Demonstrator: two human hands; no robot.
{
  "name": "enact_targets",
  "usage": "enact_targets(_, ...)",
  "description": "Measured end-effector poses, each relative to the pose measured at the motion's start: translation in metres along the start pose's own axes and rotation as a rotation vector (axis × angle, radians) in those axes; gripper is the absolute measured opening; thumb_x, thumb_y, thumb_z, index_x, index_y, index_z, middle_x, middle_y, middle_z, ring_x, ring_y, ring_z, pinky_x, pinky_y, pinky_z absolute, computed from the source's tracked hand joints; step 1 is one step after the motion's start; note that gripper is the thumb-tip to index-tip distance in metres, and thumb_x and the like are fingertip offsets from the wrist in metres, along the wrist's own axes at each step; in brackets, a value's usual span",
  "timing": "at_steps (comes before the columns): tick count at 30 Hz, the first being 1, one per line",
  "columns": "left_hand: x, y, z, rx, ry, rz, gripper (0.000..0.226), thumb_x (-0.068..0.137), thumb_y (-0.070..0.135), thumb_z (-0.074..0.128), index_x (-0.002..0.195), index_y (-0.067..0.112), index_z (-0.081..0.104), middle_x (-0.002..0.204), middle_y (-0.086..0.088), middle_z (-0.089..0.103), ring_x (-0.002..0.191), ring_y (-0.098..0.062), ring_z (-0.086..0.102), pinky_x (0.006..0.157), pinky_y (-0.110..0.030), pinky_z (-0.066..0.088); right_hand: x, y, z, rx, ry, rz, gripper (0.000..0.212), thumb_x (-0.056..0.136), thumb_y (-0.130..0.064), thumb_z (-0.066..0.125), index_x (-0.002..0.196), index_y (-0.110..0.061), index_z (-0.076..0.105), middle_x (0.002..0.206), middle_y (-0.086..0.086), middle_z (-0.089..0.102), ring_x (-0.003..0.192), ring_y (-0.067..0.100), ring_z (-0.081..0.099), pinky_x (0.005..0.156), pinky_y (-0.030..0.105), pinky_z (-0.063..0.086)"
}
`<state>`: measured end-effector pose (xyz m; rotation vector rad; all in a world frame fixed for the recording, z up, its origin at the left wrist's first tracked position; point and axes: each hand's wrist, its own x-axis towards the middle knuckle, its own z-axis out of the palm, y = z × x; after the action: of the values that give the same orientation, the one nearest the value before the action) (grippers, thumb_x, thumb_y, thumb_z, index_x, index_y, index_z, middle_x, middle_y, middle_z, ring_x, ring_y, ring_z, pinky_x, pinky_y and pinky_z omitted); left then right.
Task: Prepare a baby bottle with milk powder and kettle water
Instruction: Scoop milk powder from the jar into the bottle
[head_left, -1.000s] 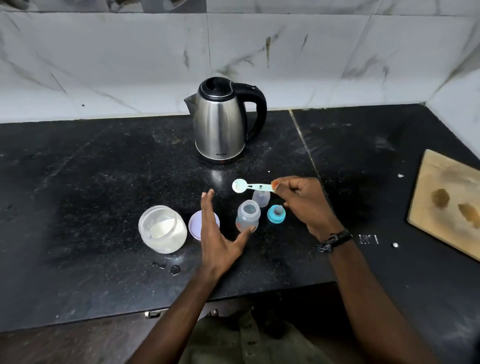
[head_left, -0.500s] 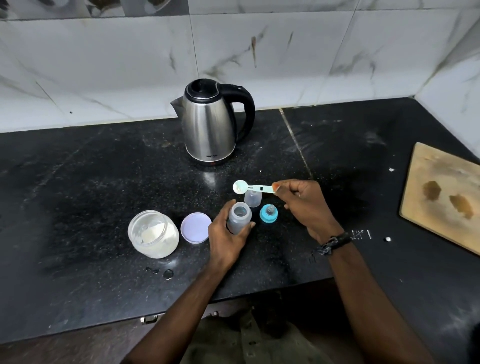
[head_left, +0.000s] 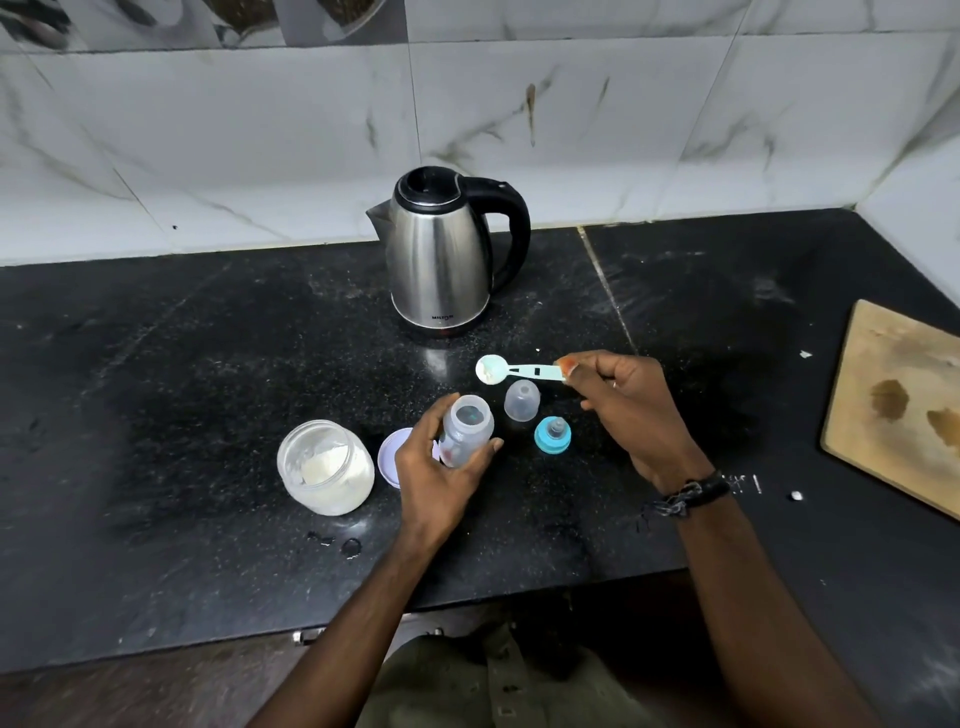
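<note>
My left hand (head_left: 441, 470) grips the open, clear baby bottle (head_left: 467, 428), tilted a little toward me on the black counter (head_left: 208, 415). My right hand (head_left: 631, 410) pinches the handle of a pale green scoop (head_left: 514, 370) holding white powder, its bowl just above and behind the bottle's mouth. The open jar of milk powder (head_left: 326, 467) lies to the left, with its lilac lid (head_left: 390, 454) partly behind my left hand. The clear bottle cap (head_left: 522, 399) and the blue teat ring (head_left: 552, 434) stand right of the bottle. A steel kettle (head_left: 441, 260) stands behind.
A wooden board (head_left: 904, 405) lies at the counter's right edge. Small water drops (head_left: 345, 545) and white crumbs (head_left: 796, 495) dot the counter. Marble wall tiles (head_left: 571, 130) close off the back and right side.
My left hand closed round the bottle, which stood free a second ago, and tipped it. The scoop stays held over the same spot. The camera moved closer.
</note>
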<state>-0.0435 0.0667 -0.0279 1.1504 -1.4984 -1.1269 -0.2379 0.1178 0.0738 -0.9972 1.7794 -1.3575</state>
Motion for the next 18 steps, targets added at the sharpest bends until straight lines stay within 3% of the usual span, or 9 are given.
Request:
enact_targets(10, 0.002, -0.005, -0.002, -0.047, 0.011, -0.070, 0.061, 0.074, -0.001, 0.092, 0.130, 0.004, 0.067, 0.124, -0.010, 0.074, 0.119, -0.029, 0.069, 0.104, -0.057, 0.054, -0.005, -0.002, 0.003, -0.016, -0.057, -0.024, 0.014, 0.093, -0.012, 0.064, 0.090, -0.011, 0.077, 0.099, -0.004, 0.075, 0.081, -0.005, 0.064, 0.065, 0.010, 0.050)
enact_targets(13, 0.001, -0.003, -0.003, -0.033, 0.009, -0.061, 0.063, 0.075, 0.000, 0.092, 0.132, 0.005, 0.066, 0.127, -0.008, 0.074, 0.120, -0.027, 0.069, 0.103, -0.056, 0.056, -0.007, -0.001, 0.008, -0.038, -0.060, -0.031, 0.013, 0.092, -0.010, 0.066, 0.086, -0.014, 0.077, 0.096, -0.002, 0.074, 0.077, -0.001, 0.064, 0.063, 0.011, 0.051)
enact_targets(18, 0.000, 0.003, -0.004, -0.019, 0.003, -0.022, 0.066, 0.075, 0.005, 0.091, 0.135, 0.005, 0.064, 0.132, -0.007, 0.072, 0.124, -0.021, 0.067, 0.106, -0.045, 0.056, -0.009, -0.003, 0.012, -0.080, -0.065, -0.073, 0.017, 0.089, -0.006, 0.068, 0.080, -0.019, 0.076, 0.092, -0.005, 0.073, 0.082, -0.002, 0.067, 0.073, 0.010, 0.051)
